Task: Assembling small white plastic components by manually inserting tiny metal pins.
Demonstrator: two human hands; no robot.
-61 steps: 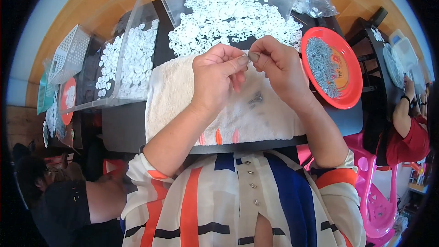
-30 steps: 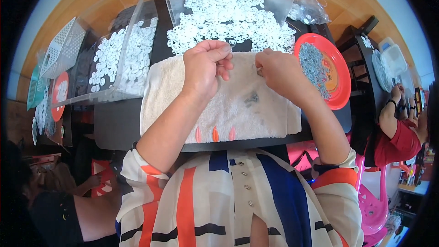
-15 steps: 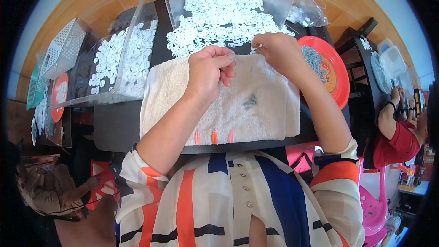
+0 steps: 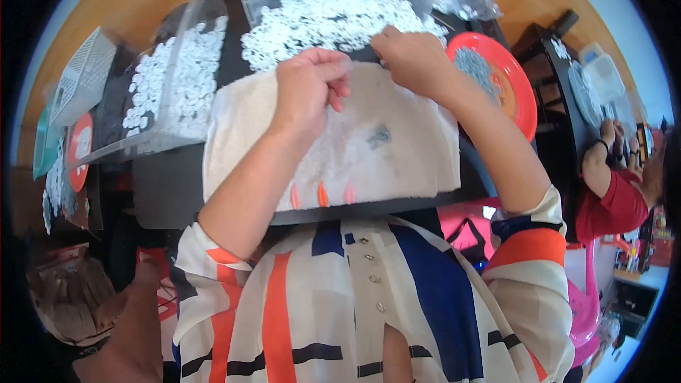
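My left hand (image 4: 306, 89) is raised over the upper part of a beige towel (image 4: 277, 149), thumb and forefinger pinched together. Whatever sits in that pinch is too small to name. At the towel's far edge, next to a heap of small white plastic pieces (image 4: 323, 25), is my right hand (image 4: 415, 64). Its fingers are closed and bent down, and they hide anything they may hold. A small cluster of grey metal bits (image 4: 379, 136) lies on the towel. Right of my right hand stands a red plate (image 4: 521, 92) with many small grey metal pieces (image 4: 474, 67) on it.
Left is a clear plastic bin (image 4: 152, 140) with more white pieces (image 4: 188, 67). A white perforated basket (image 4: 85, 74) stands beyond it. A clear plastic bag (image 4: 468, 3) lies at the back right. Another person's arm (image 4: 598, 163) works at a table on the far right.
The whole view has shifted, so table, towel and hands sit slightly higher and further left in the picture. Both hands keep nearly the same pose over the towel.
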